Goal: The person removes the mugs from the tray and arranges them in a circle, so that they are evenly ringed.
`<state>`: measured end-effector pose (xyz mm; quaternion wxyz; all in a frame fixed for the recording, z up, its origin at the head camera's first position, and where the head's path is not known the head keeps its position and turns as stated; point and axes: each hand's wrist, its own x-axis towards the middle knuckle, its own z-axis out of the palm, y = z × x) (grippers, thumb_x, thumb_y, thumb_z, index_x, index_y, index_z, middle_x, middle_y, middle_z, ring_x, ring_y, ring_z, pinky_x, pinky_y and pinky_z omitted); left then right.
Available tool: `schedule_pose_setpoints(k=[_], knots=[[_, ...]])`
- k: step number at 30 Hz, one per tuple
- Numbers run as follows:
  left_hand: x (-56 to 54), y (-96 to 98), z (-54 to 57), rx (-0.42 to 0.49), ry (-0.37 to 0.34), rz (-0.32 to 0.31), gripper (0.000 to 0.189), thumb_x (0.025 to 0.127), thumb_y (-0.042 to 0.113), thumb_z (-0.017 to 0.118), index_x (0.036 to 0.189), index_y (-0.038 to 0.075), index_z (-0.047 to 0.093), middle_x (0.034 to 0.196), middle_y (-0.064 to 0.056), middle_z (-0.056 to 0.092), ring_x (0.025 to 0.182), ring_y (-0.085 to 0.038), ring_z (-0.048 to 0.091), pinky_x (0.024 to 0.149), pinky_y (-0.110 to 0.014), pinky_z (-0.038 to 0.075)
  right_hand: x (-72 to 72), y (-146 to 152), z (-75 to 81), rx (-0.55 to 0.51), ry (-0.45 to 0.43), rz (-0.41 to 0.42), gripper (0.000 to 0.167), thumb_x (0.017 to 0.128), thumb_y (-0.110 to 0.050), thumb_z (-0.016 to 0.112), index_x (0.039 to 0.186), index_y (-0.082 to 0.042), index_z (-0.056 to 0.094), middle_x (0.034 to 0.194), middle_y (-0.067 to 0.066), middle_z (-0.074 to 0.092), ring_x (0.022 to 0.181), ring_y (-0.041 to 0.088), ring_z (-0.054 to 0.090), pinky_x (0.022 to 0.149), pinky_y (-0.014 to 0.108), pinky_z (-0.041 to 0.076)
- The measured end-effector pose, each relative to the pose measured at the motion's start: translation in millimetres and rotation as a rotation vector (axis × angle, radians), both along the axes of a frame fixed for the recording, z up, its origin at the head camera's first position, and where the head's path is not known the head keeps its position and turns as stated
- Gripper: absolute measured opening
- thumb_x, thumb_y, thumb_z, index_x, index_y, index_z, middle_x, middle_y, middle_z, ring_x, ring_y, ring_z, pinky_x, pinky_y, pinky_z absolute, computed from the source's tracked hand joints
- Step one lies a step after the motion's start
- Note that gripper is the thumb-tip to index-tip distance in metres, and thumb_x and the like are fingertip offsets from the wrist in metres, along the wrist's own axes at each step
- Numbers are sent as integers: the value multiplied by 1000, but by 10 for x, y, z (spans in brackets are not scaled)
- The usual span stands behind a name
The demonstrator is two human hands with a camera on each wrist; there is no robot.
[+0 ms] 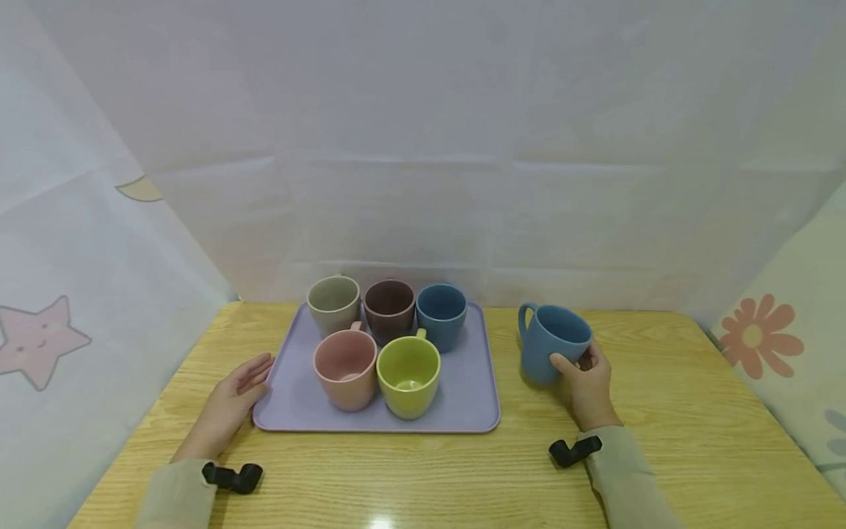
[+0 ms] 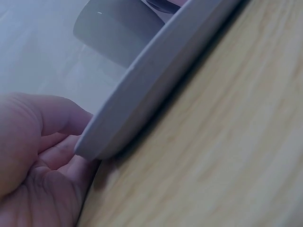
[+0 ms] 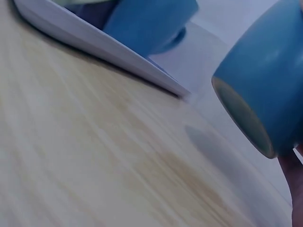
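Observation:
My right hand (image 1: 591, 386) grips a blue mug (image 1: 543, 356) to the right of the tray, thumb on its near side and its handle pointing to the far left. The mug is tilted, and in the right wrist view its underside (image 3: 242, 118) shows, raised off the table. At the left edge of the lilac tray (image 1: 291, 400) lies my left hand (image 1: 228, 408), its fingers loosely extended and touching the rim. On the tray stand a grey mug (image 1: 330, 312), a brown mug (image 1: 390, 316), another blue mug (image 1: 441, 323), a pink mug (image 1: 346, 378) and a yellow-green mug (image 1: 410, 393).
The tray lies on a wooden table (image 1: 370, 477). White cloth (image 1: 423, 184) hangs behind the table and along its sides, printed with a star on the left and a flower on the right. Black wrist cameras (image 1: 231, 477) are strapped over both sleeves.

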<state>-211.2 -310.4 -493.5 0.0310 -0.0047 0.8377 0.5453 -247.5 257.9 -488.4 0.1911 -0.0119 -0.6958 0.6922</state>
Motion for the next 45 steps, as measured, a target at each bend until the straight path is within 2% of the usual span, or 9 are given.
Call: schedule_pose_setpoints(k=[4, 9, 12, 15, 18, 22, 25, 36, 45], knots=[[13, 5, 29, -13, 15, 2, 60, 108, 13, 50, 160, 1, 23, 161, -23, 33, 146, -39, 33, 95, -1, 39, -35, 94, 16, 15, -25, -70, 67, 87, -5, 80, 147, -12, 51, 131, -3, 57, 122, 12, 52, 103, 21, 43], [18, 17, 59, -17, 25, 4, 60, 108, 14, 49, 160, 0, 23, 160, -23, 33, 146, -39, 33, 96, -2, 39, -67, 190, 35, -12, -47, -128, 76, 85, -10, 83, 151, -18, 47, 143, 4, 52, 132, 17, 48, 116, 38, 38], [18, 13, 60, -13, 27, 4, 60, 108, 14, 49, 160, -1, 23, 160, -24, 33, 146, -40, 32, 96, -2, 39, -92, 229, 39, -35, -61, -165, 79, 84, -14, 85, 152, -18, 46, 147, 8, 49, 137, 21, 45, 119, 42, 34], [22, -4, 42, -4, 24, 4, 60, 108, 14, 49, 160, 0, 22, 160, -23, 32, 147, -40, 31, 96, -2, 39, -127, 253, 33, -42, -58, -207, 78, 83, -16, 87, 150, -17, 47, 147, 8, 49, 138, 21, 44, 120, 41, 33], [29, -20, 16, 2, 22, 6, 60, 109, 15, 49, 160, 1, 22, 161, -22, 32, 147, -39, 31, 96, -2, 39, -154, 281, 25, -54, -62, -228, 79, 82, -17, 88, 150, -17, 47, 147, 8, 49, 140, 20, 43, 119, 32, 35], [35, -16, 2, 7, 15, 11, 60, 108, 13, 49, 160, 1, 22, 161, -22, 32, 147, -39, 31, 96, -2, 39, -182, 326, 22, -60, -88, -249, 84, 82, -21, 88, 153, -18, 44, 151, 8, 47, 142, 19, 41, 118, 28, 34], [32, -4, 8, 8, 12, 14, 60, 108, 13, 49, 160, 1, 22, 161, -22, 32, 147, -38, 32, 96, -2, 39, -222, 365, 7, -55, -83, -266, 83, 82, -23, 88, 153, -18, 44, 150, 8, 48, 140, 19, 43, 120, 35, 33], [29, 26, 45, 19, 35, 17, 59, 108, 12, 49, 160, -1, 24, 160, -23, 34, 146, -40, 32, 98, -3, 39, -373, 488, -27, -72, -91, -354, 88, 78, -32, 90, 153, -23, 43, 143, 4, 49, 130, 17, 45, 114, 38, 37], [26, 26, 43, 31, 37, 14, 59, 108, 11, 49, 159, -2, 24, 160, -23, 33, 147, -39, 31, 98, -3, 39, -354, 474, 63, -131, -63, -395, 90, 80, -30, 88, 155, -26, 38, 142, 3, 45, 129, 18, 43, 113, 37, 39]])
